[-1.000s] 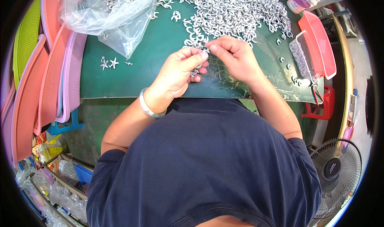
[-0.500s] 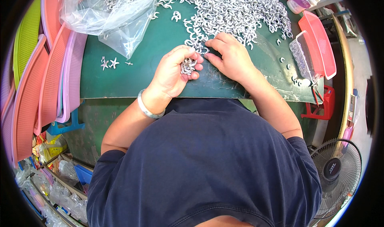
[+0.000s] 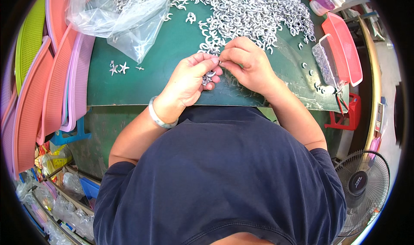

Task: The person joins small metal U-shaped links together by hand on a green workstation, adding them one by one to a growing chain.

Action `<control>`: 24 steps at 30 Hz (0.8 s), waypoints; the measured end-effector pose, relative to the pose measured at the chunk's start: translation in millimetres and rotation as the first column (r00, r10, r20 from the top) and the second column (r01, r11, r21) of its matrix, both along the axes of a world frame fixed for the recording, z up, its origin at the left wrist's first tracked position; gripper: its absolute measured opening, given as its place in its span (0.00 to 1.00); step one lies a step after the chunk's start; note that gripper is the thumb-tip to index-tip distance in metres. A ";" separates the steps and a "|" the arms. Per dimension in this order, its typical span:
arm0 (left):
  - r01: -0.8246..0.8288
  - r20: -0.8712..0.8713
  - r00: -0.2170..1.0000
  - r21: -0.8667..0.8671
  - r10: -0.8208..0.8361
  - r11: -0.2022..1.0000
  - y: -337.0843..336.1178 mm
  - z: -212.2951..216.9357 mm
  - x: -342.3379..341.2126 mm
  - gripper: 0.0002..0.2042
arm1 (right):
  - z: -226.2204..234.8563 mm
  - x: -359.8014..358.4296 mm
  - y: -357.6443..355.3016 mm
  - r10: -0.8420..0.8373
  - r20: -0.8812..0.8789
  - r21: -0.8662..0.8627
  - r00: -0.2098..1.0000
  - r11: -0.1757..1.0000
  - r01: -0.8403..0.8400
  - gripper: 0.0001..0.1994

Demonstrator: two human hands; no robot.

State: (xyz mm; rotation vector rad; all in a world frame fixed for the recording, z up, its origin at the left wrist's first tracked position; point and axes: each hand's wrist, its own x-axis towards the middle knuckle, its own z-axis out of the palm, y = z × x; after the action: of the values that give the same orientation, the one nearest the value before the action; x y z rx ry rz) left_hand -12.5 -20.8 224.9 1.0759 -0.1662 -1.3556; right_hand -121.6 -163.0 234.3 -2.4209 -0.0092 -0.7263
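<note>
Metal pieces, small and silvery, sit bunched in your left hand, which is cupped closed around them just above the near edge of the green table. Your right hand pinches one piece at your left fingertips, both hands touching. The cupped hand tilts toward you, so a loosened finger would likely let pieces slide off the table edge into your lap. The pinched piece is tiny; a slip could drop it back into the heap just beyond your knuckles, where it would be lost among the rest. The plastic bag lies well left, clear of your hands.
</note>
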 end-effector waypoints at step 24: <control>-0.101 -0.132 0.988 -0.137 0.083 0.985 6.1 -3.1 7.2 0.03 | -7.9 -5.2 -7.8 -0.196 -0.261 -0.158 0.945 0.975 0.158 0.06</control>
State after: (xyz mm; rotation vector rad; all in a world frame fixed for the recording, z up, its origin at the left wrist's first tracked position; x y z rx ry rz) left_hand -5.3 -14.7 221.7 0.8646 -0.1173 -1.3032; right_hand -126.8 -170.8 226.4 -2.6590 0.2841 -0.4708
